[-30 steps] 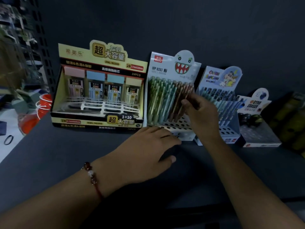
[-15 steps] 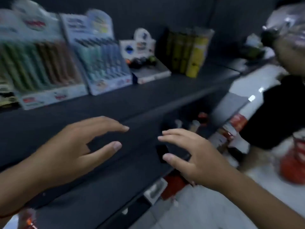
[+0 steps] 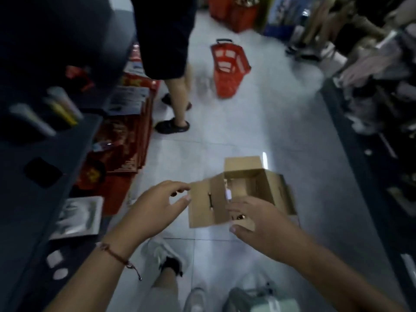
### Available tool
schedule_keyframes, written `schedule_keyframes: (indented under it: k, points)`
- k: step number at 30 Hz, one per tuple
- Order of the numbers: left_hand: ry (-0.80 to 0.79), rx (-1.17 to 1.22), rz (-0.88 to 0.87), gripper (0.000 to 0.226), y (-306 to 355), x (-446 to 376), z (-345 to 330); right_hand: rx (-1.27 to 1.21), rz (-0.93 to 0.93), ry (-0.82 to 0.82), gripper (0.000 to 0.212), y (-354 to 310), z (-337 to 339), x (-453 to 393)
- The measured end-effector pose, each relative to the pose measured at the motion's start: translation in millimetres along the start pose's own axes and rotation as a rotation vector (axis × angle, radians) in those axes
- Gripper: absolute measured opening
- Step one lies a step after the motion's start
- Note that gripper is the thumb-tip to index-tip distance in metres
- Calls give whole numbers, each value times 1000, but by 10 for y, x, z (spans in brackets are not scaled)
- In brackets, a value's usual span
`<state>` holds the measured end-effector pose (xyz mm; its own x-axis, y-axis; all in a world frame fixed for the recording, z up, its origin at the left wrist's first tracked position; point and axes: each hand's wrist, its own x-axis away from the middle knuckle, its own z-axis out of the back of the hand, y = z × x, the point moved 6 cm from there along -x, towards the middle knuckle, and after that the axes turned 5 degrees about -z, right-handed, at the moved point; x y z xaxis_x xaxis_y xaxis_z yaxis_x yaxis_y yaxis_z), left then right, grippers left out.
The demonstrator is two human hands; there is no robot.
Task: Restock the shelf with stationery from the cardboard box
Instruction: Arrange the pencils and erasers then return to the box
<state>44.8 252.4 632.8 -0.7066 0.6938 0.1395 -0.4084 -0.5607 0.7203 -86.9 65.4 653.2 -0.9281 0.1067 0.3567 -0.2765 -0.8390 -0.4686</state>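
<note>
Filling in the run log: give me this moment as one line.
phase: reaching | left hand: open, empty | right hand: open, above open brown cardboard box on floor

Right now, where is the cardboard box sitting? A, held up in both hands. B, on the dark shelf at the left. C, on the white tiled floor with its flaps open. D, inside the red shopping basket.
C: the cardboard box stands on the white tiled floor with its flaps folded out, while the left hand and right hand reach toward it without visibly gripping it.
</note>
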Motion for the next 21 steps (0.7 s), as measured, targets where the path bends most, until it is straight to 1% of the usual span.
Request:
schedule_keyframes:
  k: [4,8,13,15,18,21]
  points:
    - [-200,10,5,28,10,-760,-804,-137,-191,15,42,847,-97,-115]
    - [-348,42,-1,27,29,-1537,-1433,-242,-366,24,40,1596,-215,-487]
    - [-449,8,67,28,-250,-2657,-2290,-305,-535,1,38,2648,-449,-1256]
    - [-480,-24,91,29,-431,-3085,-2698,-292,-552,-38,39,3140,-664,-1611]
    - [-521,-35,141,25,-838,-3617,-3481,-283,-579,-101,38,3927,-1128,-2177]
    - [-547,-48,198,24,-1413,-4011,-4489,-315,-580,-123,38,4780,-1802,-2749]
